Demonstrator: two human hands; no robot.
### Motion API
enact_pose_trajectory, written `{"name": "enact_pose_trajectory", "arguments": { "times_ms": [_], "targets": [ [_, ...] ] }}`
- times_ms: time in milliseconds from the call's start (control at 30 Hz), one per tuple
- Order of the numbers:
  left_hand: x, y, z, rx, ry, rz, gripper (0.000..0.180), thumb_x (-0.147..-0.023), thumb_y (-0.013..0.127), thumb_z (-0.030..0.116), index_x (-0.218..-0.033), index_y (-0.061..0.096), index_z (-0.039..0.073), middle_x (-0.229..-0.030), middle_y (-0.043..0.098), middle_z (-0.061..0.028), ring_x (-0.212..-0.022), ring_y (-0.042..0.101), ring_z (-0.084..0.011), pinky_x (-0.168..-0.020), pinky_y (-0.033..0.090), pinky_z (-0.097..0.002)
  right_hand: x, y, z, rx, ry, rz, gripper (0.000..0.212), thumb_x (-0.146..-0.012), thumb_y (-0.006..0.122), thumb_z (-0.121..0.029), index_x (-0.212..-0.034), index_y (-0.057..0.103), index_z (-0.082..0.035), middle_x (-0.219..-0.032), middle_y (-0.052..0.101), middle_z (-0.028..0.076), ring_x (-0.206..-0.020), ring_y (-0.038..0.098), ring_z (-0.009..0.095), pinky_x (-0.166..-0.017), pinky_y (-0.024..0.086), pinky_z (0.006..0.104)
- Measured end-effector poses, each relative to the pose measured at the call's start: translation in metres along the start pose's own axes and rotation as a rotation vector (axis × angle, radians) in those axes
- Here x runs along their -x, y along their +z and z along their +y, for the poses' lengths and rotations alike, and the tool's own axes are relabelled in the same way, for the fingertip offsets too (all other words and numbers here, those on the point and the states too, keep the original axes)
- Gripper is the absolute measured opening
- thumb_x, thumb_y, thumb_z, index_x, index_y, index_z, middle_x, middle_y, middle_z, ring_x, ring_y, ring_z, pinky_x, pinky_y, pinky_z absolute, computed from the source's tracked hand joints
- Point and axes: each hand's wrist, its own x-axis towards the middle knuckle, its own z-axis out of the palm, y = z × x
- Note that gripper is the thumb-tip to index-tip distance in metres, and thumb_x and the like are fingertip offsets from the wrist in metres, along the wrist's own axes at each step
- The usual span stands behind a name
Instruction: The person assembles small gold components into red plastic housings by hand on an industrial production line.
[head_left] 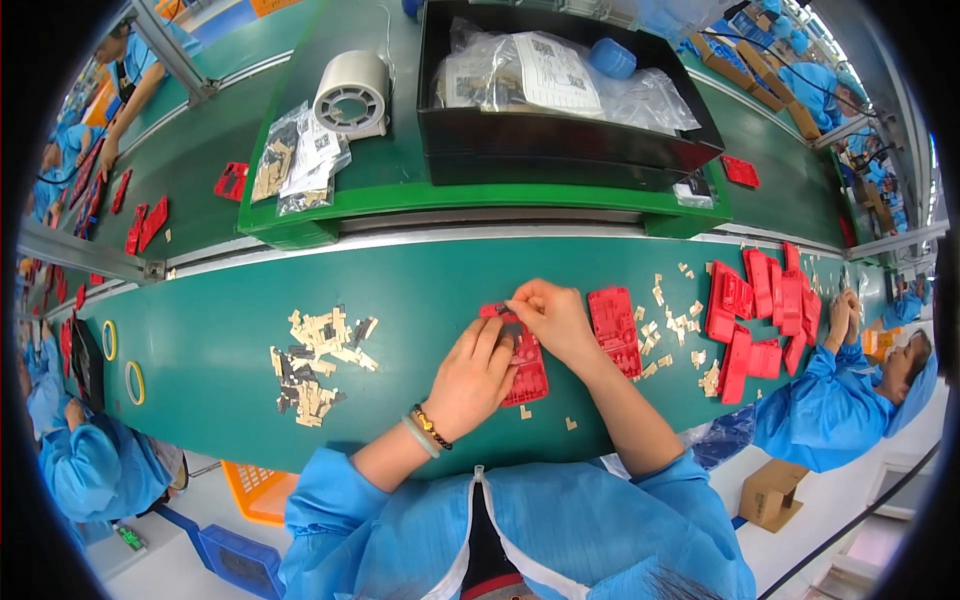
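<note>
In front of me lies a red plastic housing (532,384) with moulded recesses, partly covered by my hands. My left hand (476,366) reaches over its left side, fingers laid across it and holding it against the table. At its far end my right hand (553,318) is closed in a pinch. Whatever sits between those fingertips is too small and covered to name; something dark shows beside them. A second red housing (615,332) rests just right of my right hand. To the left is a pile of small cream and dark grey plastic pieces (318,362).
Several red housings (735,300) are heaped at the right, with loose cream pieces (676,325) before them. A green shelf (480,202) bears a black bin (570,155) of bags and a white roll (352,92). A co-worker (830,400) sits at the right. Yellow tape rings (135,382) lie left.
</note>
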Motion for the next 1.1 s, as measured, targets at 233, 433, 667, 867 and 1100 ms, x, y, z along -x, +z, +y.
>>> {"name": "enact_pose_trajectory", "arguments": {
  "times_ms": [233, 433, 667, 867, 1100],
  "targets": [
    [-0.002, -0.001, -0.002, 0.057, -0.003, -0.008, 0.041, -0.073, 0.068, 0.013, -0.109, 0.055, -0.001, -0.122, 0.047, -0.0201, -0.113, 0.046, -0.0379, -0.093, 0.044, -0.0434, -0.004, -0.003, 0.003, -0.075, 0.082, -0.059, 0.013, -0.083, 0.068, -0.008, -0.079, 0.062, 0.003, -0.056, 0.058, 0.001, -0.051, 0.046, 0.003, -0.045, 0.038, 0.0235],
    [-0.010, -0.006, -0.006, 0.040, 0.027, -0.029, 0.041, -0.072, 0.066, 0.014, -0.109, 0.055, -0.001, -0.121, 0.048, -0.0207, -0.112, 0.047, -0.0373, -0.093, 0.043, -0.0448, 0.005, -0.008, -0.002, 0.319, -0.137, 0.064, 0.015, -0.080, 0.069, -0.014, -0.091, 0.064, -0.006, -0.063, 0.062, 0.008, -0.052, 0.060, 0.021, -0.046, 0.046, 0.0324],
    [-0.016, -0.008, 0.000, -0.007, 0.050, -0.003, 0.039, -0.075, 0.063, 0.014, -0.110, 0.054, -0.003, -0.115, 0.053, -0.0196, -0.108, 0.050, -0.0349, -0.092, 0.044, -0.0431, 0.032, -0.023, 0.001, 0.572, -0.443, 0.229, 0.012, -0.083, 0.064, -0.019, -0.092, 0.063, -0.012, -0.078, 0.059, 0.007, -0.064, 0.062, 0.027, -0.052, 0.050, 0.0368],
    [-0.033, 0.012, 0.000, -0.240, 0.106, 0.056, 0.035, -0.079, 0.058, 0.015, -0.108, 0.058, -0.005, -0.094, 0.056, -0.0124, -0.089, 0.053, -0.0246, -0.079, 0.044, -0.0342, 0.089, -0.035, 0.005, 0.482, -0.529, 0.010, 0.032, -0.073, 0.073, -0.023, -0.101, 0.061, -0.012, -0.102, 0.060, 0.003, -0.085, 0.063, 0.020, -0.060, 0.053, 0.0326],
    [-0.032, 0.003, 0.004, -0.301, 0.021, 0.045, 0.031, -0.080, 0.055, 0.013, -0.104, 0.059, -0.005, -0.087, 0.054, -0.0096, -0.080, 0.052, -0.0233, -0.072, 0.043, -0.0353, 0.108, -0.012, 0.006, 0.474, -0.618, -0.114, 0.024, -0.079, 0.066, -0.018, -0.101, 0.061, -0.009, -0.109, 0.056, 0.005, -0.093, 0.060, 0.022, -0.074, 0.052, 0.0328]
  ]
}}
